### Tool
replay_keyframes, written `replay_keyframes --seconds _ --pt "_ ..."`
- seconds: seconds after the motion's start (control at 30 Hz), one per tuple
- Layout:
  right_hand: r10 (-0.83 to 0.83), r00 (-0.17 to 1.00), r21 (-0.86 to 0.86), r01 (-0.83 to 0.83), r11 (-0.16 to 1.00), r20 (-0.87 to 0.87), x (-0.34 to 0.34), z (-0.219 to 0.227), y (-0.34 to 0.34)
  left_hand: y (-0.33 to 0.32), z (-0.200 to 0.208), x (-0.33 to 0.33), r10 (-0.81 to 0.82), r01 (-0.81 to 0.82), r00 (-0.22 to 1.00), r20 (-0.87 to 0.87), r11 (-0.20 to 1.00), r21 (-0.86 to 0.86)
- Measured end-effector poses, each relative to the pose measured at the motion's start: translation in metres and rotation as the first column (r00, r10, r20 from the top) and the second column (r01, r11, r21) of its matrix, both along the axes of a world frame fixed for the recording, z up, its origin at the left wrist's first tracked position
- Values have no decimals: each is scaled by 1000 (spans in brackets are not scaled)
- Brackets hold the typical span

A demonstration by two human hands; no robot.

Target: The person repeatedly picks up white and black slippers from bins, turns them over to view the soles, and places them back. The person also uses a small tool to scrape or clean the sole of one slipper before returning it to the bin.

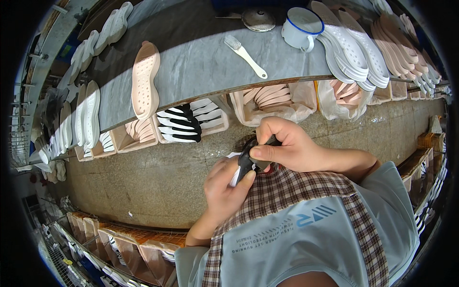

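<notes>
Both of my hands are together in front of my checked apron, gripping a black-and-white shoe sole (pixel 245 163). My left hand (pixel 223 185) is closed around its white-edged side, thumb pressed along it. The fingers and thumb of my right hand (pixel 286 147) pinch the dark upper part. Much of the sole is hidden behind my fingers, so its full outline does not show. Beyond my hands, a pale pink shoe sole (pixel 146 81) lies on the grey worktable (pixel 191 57), and a white-handled brush (pixel 246 56) rests farther right.
On the table stand a white blue-rimmed mug (pixel 299 34), a round metal lid (pixel 258 20) and rows of white soles (pixel 351 48). Beneath its edge, bins hold black-and-white soles (pixel 179 123) and pink soles (pixel 267 97). Rack bins (pixel 129 248) stand behind me at lower left.
</notes>
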State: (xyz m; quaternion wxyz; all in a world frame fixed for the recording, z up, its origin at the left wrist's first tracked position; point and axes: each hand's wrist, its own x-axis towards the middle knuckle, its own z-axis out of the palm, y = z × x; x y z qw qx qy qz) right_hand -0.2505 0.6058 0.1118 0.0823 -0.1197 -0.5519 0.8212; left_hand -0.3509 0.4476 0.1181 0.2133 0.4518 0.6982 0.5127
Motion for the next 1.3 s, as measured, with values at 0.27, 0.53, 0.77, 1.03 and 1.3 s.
replay_keyframes --seconds 0.27,0.53,0.77,1.03,1.3 --pt "24 999 129 -30 991 43 1 6 1 3 -2 4 -14 14 1000 -19 1000 2" --pt "-47 998 -84 52 995 51 2 4 -3 0 1 3 -16 17 998 -53 1000 7" --pt "2 999 95 -6 995 42 2 5 -1 -1 -3 5 -1 1 1000 -22 1000 9" --pt "-352 931 -248 319 915 -99 -10 18 39 -6 -5 -6 139 -250 936 322 909 333" --pt "-257 959 -179 233 956 -121 -16 24 47 -3 -2 -16 57 -218 939 340 862 459"
